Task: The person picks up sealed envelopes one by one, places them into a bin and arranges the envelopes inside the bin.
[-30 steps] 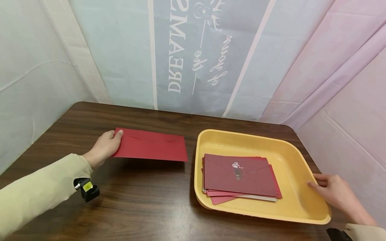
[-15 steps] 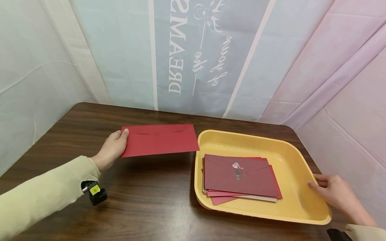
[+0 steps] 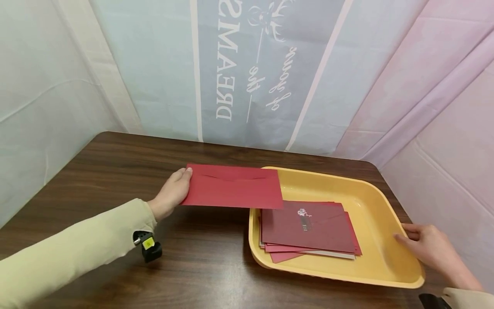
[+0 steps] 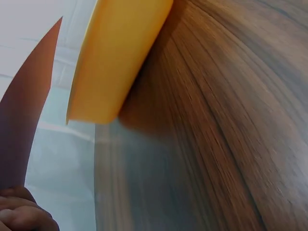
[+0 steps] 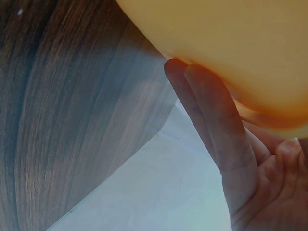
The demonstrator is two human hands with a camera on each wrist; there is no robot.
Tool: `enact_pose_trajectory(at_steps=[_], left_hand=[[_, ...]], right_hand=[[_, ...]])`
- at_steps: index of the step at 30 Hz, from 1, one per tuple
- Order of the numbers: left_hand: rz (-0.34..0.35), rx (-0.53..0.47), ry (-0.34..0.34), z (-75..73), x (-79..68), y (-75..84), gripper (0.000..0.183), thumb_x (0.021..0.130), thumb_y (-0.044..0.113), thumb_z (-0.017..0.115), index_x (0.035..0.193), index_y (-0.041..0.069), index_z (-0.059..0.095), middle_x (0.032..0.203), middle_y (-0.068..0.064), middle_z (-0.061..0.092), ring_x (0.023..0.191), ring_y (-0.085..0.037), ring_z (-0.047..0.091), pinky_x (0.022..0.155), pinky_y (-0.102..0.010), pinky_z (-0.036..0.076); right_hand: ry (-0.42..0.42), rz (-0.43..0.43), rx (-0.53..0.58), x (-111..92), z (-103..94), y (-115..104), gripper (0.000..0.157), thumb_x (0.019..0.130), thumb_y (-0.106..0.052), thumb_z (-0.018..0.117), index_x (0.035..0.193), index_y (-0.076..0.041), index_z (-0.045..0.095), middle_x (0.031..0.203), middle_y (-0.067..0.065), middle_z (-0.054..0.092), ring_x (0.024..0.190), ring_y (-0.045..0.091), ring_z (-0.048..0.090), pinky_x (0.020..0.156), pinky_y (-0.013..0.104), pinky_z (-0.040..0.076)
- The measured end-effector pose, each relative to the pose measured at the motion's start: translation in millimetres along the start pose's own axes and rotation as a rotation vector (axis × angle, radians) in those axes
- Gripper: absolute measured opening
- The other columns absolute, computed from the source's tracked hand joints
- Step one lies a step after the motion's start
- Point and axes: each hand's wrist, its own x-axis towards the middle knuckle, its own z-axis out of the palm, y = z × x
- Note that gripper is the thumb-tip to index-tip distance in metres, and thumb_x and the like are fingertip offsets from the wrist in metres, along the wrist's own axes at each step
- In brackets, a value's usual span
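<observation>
A flat red envelope (image 3: 235,189) is pinched at its left end by my left hand (image 3: 171,193), thumb on top. It hangs above the table, its right end over the left rim of a yellow plastic tray (image 3: 374,240). Inside the tray lies a loose stack of red and dark red envelopes (image 3: 308,231), the top one printed with a small white flower. My right hand (image 3: 432,246) holds the tray's right rim, thumb inside and fingers outside. In the right wrist view, fingers (image 5: 216,110) lie against the tray's outer wall. The left wrist view shows the envelope (image 4: 29,106) edge-on.
A dark wood-grain table (image 3: 200,274) carries the tray on its right half. Behind it hangs a pale printed cloth (image 3: 154,77), with a pinkish cloth (image 3: 444,141) along the right side. A black wrist camera (image 3: 148,246) sits below the left sleeve.
My left hand has moved right with the red envelope, whose far end now overlaps the tray and the stack's corner. The right hand and tray stay in place.
</observation>
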Motion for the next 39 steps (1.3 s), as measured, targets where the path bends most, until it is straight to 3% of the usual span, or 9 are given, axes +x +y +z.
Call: enact_pose_trajectory(at_steps=[3,8,14,16,19,25,29,34,39], left_hand=[[0.002,-0.041,-0.026,8.9,3.1,3.8,0.054,0.106,0.028,0.019,0.144,-0.011,0.024,0.121,-0.027,0.045,0.118,-0.034,0.042,0.107,-0.046,0.03],[0.021,-0.05,-0.035,19.9,8.2,9.2,0.05,0.106,0.027,0.021,0.137,-0.01,0.034,0.103,-0.019,0.051,0.102,-0.03,0.049,0.097,-0.043,0.038],[0.019,-0.082,-0.058,34.1,10.2,15.1,0.051,0.106,0.025,0.022,0.144,-0.009,0.027,0.117,-0.022,0.05,0.11,-0.029,0.049,0.104,-0.045,0.036],[0.031,-0.09,-0.073,39.3,10.3,17.6,0.046,0.106,0.023,0.022,0.137,-0.008,0.037,0.103,-0.018,0.055,0.094,-0.026,0.055,0.09,-0.04,0.043],[0.046,-0.095,-0.094,46.5,10.3,20.6,0.041,0.106,0.022,0.023,0.128,-0.007,0.043,0.086,-0.009,0.053,0.077,-0.018,0.054,0.079,-0.033,0.044],[0.048,-0.108,-0.114,60.1,10.3,27.8,0.042,0.106,0.023,0.024,0.132,-0.006,0.041,0.095,-0.013,0.056,0.086,-0.021,0.057,0.089,-0.038,0.044],[0.046,-0.151,-0.154,69.2,8.4,34.4,0.035,0.106,0.023,0.027,0.122,-0.002,0.045,0.082,-0.008,0.056,0.065,-0.014,0.056,0.065,-0.027,0.046],[0.069,-0.174,-0.247,79.2,7.8,39.1,0.029,0.105,0.021,0.033,0.121,-0.001,0.043,0.067,-0.004,0.051,0.048,-0.012,0.044,0.048,-0.025,0.039],[0.117,-0.115,-0.307,87.4,8.9,40.5,0.027,0.104,0.019,0.04,0.12,-0.002,0.044,0.062,-0.003,0.052,0.045,-0.012,0.044,0.046,-0.024,0.038]], right_hand=[[0.01,-0.005,0.002,-0.1,0.4,-0.1,0.047,0.086,-0.024,0.069,0.109,0.017,0.062,0.083,0.025,0.071,0.065,-0.009,0.051,0.057,0.02,0.043],[0.022,-0.009,0.013,0.1,0.7,-1.1,0.046,0.086,-0.023,0.069,0.108,0.017,0.063,0.083,0.025,0.071,0.064,-0.011,0.05,0.056,0.019,0.043],[0.01,-0.008,0.011,1.6,-0.1,-2.6,0.047,0.086,-0.023,0.069,0.109,0.017,0.062,0.084,0.024,0.071,0.064,-0.01,0.052,0.057,0.021,0.044],[0.004,-0.004,0.007,1.9,-0.9,-3.7,0.047,0.086,-0.024,0.069,0.109,0.017,0.062,0.084,0.025,0.071,0.065,-0.006,0.055,0.058,0.022,0.044],[0.002,0.0,-0.001,2.1,-1.8,-6.8,0.046,0.086,-0.022,0.069,0.109,0.017,0.062,0.084,0.025,0.071,0.069,0.009,0.063,0.058,0.024,0.045],[0.011,-0.004,-0.006,1.1,-1.6,-7.3,0.044,0.085,-0.021,0.069,0.108,0.017,0.063,0.083,0.024,0.071,0.071,0.017,0.065,0.058,0.025,0.045],[0.019,-0.004,-0.007,0.2,-1.3,-8.0,0.043,0.084,-0.02,0.07,0.107,0.017,0.063,0.082,0.025,0.07,0.074,0.028,0.067,0.058,0.027,0.045],[0.032,-0.002,-0.003,-0.6,-0.6,-7.5,0.043,0.084,-0.019,0.07,0.106,0.017,0.063,0.081,0.025,0.07,0.074,0.028,0.067,0.058,0.027,0.045],[0.043,-0.006,0.0,-1.3,0.1,-6.2,0.043,0.084,-0.019,0.07,0.105,0.017,0.064,0.08,0.024,0.07,0.07,0.017,0.064,0.057,0.025,0.044]])
